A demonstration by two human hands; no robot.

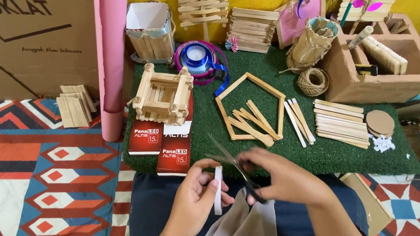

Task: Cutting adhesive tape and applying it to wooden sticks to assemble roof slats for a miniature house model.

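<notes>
My left hand (195,194) pinches a pale flat craft stick (218,190), held upright over my lap. My right hand (280,177) grips a pair of scissors (230,160) by the handles, with the dark blades angled up and left, crossing just above the stick's top end. Both hands hover at the near edge of a green turf mat (326,155). On the mat just beyond the hands lies a house-shaped outline of sticks (251,107) with several loose sticks inside it.
On the mat are a stick-built box (162,94) on two red cartons (161,142), a ribbon roll (198,57), a twine ball (313,81), stacked sticks (340,122), cardboard discs (380,123) and a wooden organiser (379,62). A pink paper roll (113,55) and cardboard box (15,41) stand left.
</notes>
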